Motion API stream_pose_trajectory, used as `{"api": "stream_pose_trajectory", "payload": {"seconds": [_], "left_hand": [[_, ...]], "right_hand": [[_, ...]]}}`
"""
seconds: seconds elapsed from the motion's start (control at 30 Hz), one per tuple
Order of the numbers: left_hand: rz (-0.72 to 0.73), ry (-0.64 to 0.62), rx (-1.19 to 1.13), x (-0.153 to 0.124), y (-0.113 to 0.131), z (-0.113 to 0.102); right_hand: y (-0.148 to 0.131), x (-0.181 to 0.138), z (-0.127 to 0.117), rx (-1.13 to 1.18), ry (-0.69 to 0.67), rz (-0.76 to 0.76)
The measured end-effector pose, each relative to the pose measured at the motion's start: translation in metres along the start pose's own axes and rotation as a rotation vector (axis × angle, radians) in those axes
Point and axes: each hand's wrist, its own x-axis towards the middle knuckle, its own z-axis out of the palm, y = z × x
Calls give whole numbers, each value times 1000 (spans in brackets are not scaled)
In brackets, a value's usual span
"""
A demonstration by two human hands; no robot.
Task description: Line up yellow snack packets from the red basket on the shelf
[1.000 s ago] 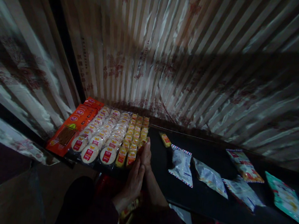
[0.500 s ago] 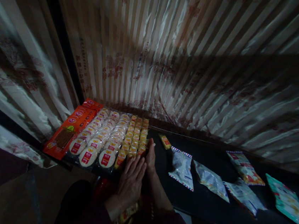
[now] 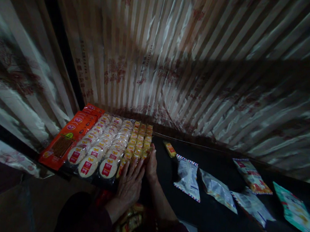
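Dark shelf point(image 3: 164, 183) in dim light, left hand point(image 3: 131, 182) lay open, fingers slightly parted, on yellow packets point(image 3: 139, 144) at the front edge, right hand point(image 3: 152, 165) open, fingers straight, along their right side, packets reaching toward the far edge, striped curtain point(image 3: 161, 57) behind.

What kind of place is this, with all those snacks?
Perhaps a small shop or stall: round wrapped snacks and little yellow packs are lined up in rows on a long black shelf.

Black shelf point(image 3: 208, 214): orange packs point(image 3: 71, 131), wrapped crackers point(image 3: 107, 167), yellow packets point(image 3: 139, 144), bags point(image 3: 189, 175).
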Motion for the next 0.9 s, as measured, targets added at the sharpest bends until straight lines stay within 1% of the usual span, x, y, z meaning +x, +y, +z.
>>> {"api": "stream_pose_trajectory", "payload": {"seconds": [0.17,0.33,0.5,0.57,0.67,0.8,0.9], "left_hand": [[13,37,30,-1,-1,-2],[-11,40,33,0,-1,-2],[-16,31,43,-1,-2,1],[-17,31,30,-1,-2,2],[-16,30,11,-2,-3,3],[-19,50,1,-3,-3,0],[-26,40,1,-4,-2,-2]], "right_hand": [[-6,11,-7,55,38,3],[-10,29,-5,56,17,42],[-9,34,-1,105,-26,95],[-11,33,-1,119,-40,110],[-15,30,0,117,-34,95],[-16,18,-4,134,46,47],[-13,-2,-11,114,120,21]]}}
